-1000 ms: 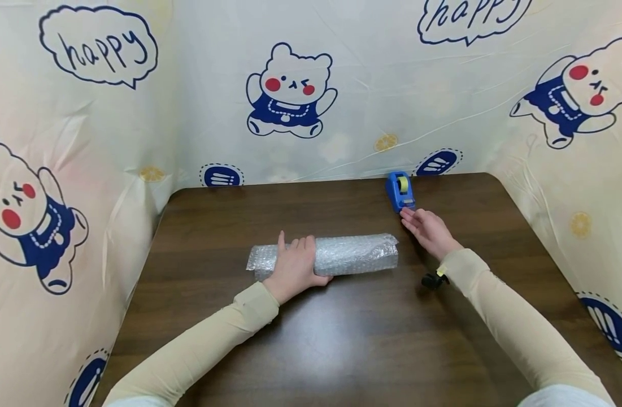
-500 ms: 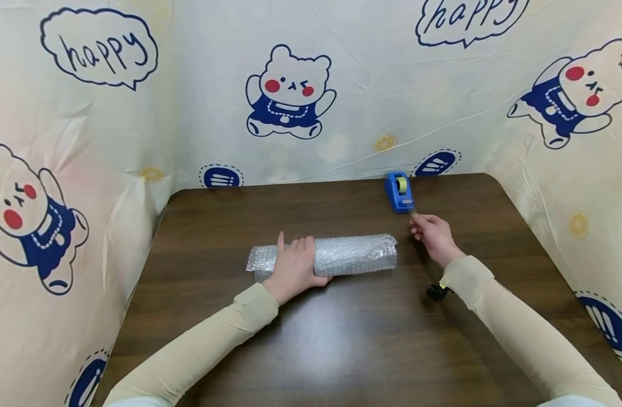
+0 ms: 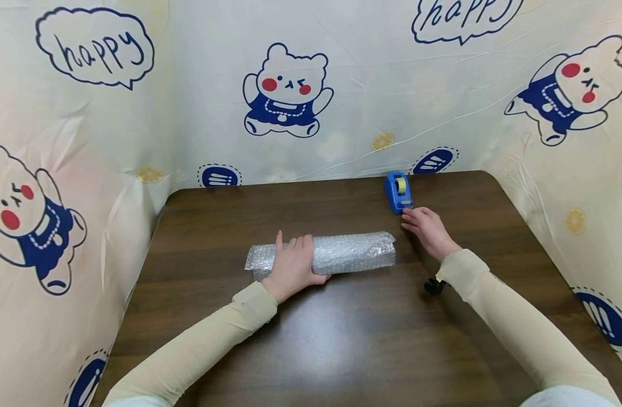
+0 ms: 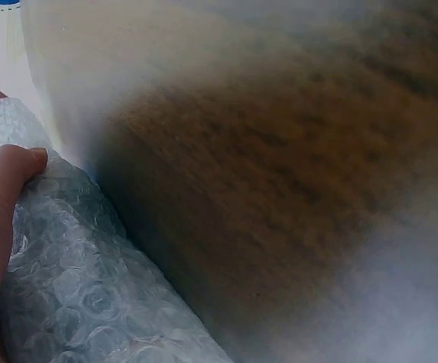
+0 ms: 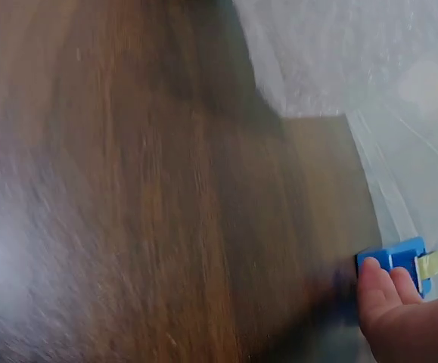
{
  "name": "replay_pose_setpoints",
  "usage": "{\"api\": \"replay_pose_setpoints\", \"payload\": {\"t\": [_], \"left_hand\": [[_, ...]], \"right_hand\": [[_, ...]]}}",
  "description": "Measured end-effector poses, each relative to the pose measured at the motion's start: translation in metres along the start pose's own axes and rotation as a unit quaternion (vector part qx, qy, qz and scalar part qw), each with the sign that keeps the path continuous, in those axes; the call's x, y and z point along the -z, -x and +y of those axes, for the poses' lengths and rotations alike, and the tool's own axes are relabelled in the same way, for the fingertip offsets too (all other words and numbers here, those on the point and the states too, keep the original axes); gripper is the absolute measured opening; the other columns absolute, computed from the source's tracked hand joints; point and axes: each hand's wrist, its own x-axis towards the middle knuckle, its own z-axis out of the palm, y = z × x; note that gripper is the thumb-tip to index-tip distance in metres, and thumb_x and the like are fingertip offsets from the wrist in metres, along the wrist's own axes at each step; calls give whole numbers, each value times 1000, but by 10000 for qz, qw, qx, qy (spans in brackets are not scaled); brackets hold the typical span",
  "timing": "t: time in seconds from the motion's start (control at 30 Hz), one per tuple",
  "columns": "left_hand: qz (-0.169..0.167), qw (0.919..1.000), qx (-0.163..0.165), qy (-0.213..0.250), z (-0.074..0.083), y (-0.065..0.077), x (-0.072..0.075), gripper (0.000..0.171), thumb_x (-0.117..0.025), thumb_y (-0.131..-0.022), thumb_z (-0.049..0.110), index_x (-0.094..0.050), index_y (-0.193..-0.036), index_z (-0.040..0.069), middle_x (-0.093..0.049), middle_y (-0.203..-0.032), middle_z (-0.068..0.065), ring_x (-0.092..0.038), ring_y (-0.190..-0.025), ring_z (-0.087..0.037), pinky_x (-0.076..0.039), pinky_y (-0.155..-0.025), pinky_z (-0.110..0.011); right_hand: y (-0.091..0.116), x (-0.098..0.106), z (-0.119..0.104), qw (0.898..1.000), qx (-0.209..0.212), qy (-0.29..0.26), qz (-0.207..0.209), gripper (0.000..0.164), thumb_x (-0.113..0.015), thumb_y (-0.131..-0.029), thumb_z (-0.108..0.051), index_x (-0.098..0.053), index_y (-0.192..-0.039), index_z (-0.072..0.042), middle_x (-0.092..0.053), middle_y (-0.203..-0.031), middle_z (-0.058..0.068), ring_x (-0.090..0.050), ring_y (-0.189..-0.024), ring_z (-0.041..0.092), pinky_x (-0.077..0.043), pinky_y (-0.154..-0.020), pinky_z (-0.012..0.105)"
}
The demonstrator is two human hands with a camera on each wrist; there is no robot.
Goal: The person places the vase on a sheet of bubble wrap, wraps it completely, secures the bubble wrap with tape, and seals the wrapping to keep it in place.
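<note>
A roll of clear bubble wrap [image 3: 353, 252] lies crosswise on the table. My left hand [image 3: 292, 265] grips its left part, fingers over the top and thumb along the near side. In the left wrist view, the thumb presses the bubble wrap [image 4: 90, 280]. Toward the back right stands a blue tape dispenser [image 3: 398, 193] with a yellowish roll in it. My right hand [image 3: 430, 230] is at the dispenser's front end, fingers fairly straight. The right wrist view has the fingers [image 5: 381, 291] overlapping the blue dispenser [image 5: 404, 253]; any tape at the fingertips is hidden.
The dark wood table [image 3: 321, 350] is enclosed at the back and sides by a printed cloth [image 3: 204, 102] with cartoon bears. A small black device [image 3: 434, 285] hangs under the right wrist. The dispenser sits near the table's back edge.
My right hand drew slightly right, away from the dispenser, with fingertips together, then came back to its front with the fingers straighter. The left hand and bubble wrap have stayed in place.
</note>
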Motion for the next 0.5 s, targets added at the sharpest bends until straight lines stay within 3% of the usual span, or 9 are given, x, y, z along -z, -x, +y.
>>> {"api": "replay_pose_setpoints", "payload": {"t": [0.17, 0.3, 0.43, 0.5], "left_hand": [[-52, 10000, 29, 19, 1, 0, 0, 92, -86, -68, 67, -60, -122, -3, -71, -102, -15, -69, -100, -32, -30, -113, -72], [-39, 10000, 31, 15, 2, 0, 0, 92, -86, -68, 67, -60, -122, -3, -71, -102, -15, -69, -100, -32, -30, -113, -72], [-26, 10000, 27, 29, 1, 0, 1, 91, -87, -68, 66, -60, -122, -3, -71, -101, -15, -69, -100, -33, -30, -114, -72], [-2, 10000, 26, 23, 1, 0, 2, 91, -87, -67, 66, -60, -121, -3, -71, -101, -14, -69, -99, -33, -30, -113, -72]], "right_hand": [[-5, 1, 2, 9999, 51, -107, 49, 14, -40, -113, -18, -46, -114, -6, -29, -167, 23, -30, -154, 31, -29, -124, 41], [-5, 3, 4, 9996, 138, -208, 137, 12, -40, -112, -15, -45, -111, -5, -30, -167, 23, -30, -155, 30, -29, -124, 40], [-2, 3, 4, 9994, 150, -261, 197, 15, -50, -110, -18, -48, -103, -5, -50, -148, 20, -38, -149, 28, -32, -122, 41], [-1, 4, 4, 9991, 123, -394, 112, 17, -52, -109, -17, -49, -96, -7, -53, -136, 14, -37, -147, 27, -31, -123, 41]]}}
